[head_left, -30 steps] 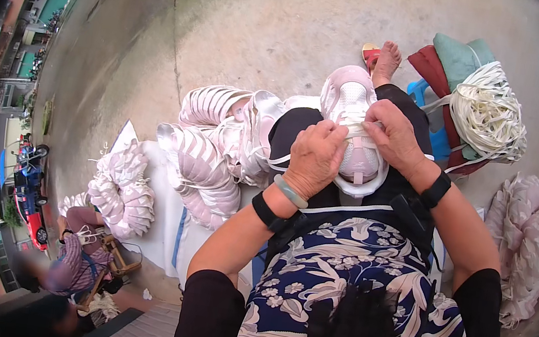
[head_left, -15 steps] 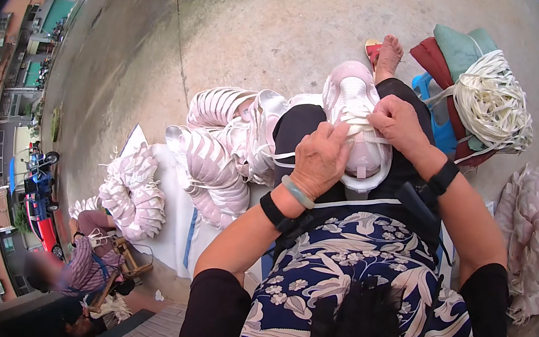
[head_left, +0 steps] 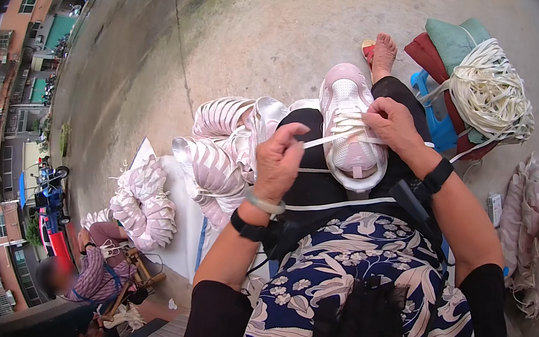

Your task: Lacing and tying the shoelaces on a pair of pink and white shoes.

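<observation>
Holding a lace [head_left: 325, 140] from a shoe [head_left: 355, 154].
Left hand [head_left: 279, 161] closed on it; right hand [head_left: 389, 124] at the shoe, grip unclear.

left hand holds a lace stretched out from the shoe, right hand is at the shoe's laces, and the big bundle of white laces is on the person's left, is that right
Not quite: the head view shows the bundle on the person's right. The left hand does hold a lace stretched from the shoe, and the right hand is at its laces.
</observation>
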The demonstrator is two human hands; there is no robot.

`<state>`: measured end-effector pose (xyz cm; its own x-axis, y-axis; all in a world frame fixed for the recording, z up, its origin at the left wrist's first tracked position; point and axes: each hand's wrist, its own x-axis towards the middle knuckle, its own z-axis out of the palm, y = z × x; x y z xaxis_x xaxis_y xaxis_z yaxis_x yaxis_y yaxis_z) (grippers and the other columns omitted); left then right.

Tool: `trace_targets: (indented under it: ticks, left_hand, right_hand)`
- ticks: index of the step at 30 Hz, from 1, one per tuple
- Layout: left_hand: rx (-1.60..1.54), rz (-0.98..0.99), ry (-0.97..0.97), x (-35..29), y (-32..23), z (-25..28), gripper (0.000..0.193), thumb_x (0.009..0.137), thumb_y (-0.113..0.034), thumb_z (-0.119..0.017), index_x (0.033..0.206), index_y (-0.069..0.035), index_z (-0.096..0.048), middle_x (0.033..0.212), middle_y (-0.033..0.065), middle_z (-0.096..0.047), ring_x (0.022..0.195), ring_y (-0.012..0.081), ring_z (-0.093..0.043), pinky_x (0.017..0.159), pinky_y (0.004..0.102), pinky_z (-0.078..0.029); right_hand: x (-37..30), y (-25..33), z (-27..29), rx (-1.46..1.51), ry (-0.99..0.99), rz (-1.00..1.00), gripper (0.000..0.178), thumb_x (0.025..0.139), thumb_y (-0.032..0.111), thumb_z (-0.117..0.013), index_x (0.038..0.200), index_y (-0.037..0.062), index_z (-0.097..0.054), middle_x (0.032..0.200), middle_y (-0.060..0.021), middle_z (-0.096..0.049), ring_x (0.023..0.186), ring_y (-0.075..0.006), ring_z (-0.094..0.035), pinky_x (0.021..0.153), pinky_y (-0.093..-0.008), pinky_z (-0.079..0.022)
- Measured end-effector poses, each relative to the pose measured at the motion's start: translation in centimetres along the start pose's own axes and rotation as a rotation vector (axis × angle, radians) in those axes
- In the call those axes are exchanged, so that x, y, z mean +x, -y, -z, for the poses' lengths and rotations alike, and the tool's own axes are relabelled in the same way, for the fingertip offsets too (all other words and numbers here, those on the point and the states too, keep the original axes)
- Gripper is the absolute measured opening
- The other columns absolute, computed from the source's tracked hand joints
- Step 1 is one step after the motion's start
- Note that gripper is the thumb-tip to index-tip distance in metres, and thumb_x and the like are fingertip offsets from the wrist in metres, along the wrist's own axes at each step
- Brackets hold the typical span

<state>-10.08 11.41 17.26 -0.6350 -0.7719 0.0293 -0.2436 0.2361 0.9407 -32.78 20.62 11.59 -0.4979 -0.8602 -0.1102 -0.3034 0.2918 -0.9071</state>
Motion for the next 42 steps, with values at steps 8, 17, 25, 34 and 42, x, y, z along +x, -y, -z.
trace_targets:
  ticks: [8,17,25,34,42]
  left_hand:
    - [0.105,0.111,0.130,-2.9,1.2,1.0,0.023,0.085,-0.004,-0.054,0.107,-0.003,-0.062,0.068,-0.0041,-0.052,0.059,0.0025,-0.044,0.054,0.0180,-0.036]
    - [0.333,-0.039,0.216,-2.7,0.2,0.1,0.008,0.086,-0.008,-0.056,0.084,0.000,-0.057,0.059,0.0037,-0.050,0.053,0.0089,-0.046,0.050,0.0254,-0.038]
    - [0.361,-0.052,0.216,-3.3,0.3,0.3,0.005,0.085,-0.005,-0.055,0.081,-0.002,-0.054,0.055,0.0038,-0.048,0.050,0.0086,-0.044,0.047,0.0255,-0.037]
    - [0.180,0.054,0.175,-2.8,0.4,0.3,0.005,0.087,-0.005,-0.052,0.085,-0.003,-0.057,0.061,-0.0030,-0.051,0.053,0.0030,-0.046,0.048,0.0189,-0.038]
    - [-0.046,0.122,0.088,-1.5,-1.7,2.8,0.013,0.088,-0.006,-0.052,0.096,-0.001,-0.060,0.067,-0.0037,-0.053,0.058,0.0021,-0.045,0.054,0.0165,-0.037]
  right_hand:
    - [-2.2,0.2,1.9,0.164,0.053,0.070,0.007,0.079,0.009,-0.059,0.082,0.0024,-0.059,0.068,-0.0076,-0.056,0.060,-0.0148,-0.051,0.056,-0.0289,-0.042]
    - [-4.4,1.9,2.0,-0.369,0.023,0.289,0.018,0.082,0.025,-0.058,0.079,0.0069,-0.061,0.078,-0.0110,-0.060,0.078,-0.0315,-0.059,0.068,-0.0395,-0.045]
    - [-4.1,2.1,4.7,-0.342,0.009,0.156,0.017,0.081,0.022,-0.058,0.074,0.0062,-0.060,0.069,-0.0133,-0.059,0.069,-0.0320,-0.059,0.061,-0.0399,-0.044]
    - [-4.2,1.9,3.9,-0.284,0.019,0.175,0.018,0.081,0.022,-0.058,0.075,0.0049,-0.060,0.071,-0.0146,-0.060,0.070,-0.0329,-0.059,0.061,-0.0392,-0.044]
    - [-4.3,0.7,3.0,-0.311,0.041,0.176,0.019,0.083,0.023,-0.057,0.078,0.0051,-0.060,0.072,-0.0154,-0.061,0.071,-0.0340,-0.060,0.063,-0.0412,-0.045]
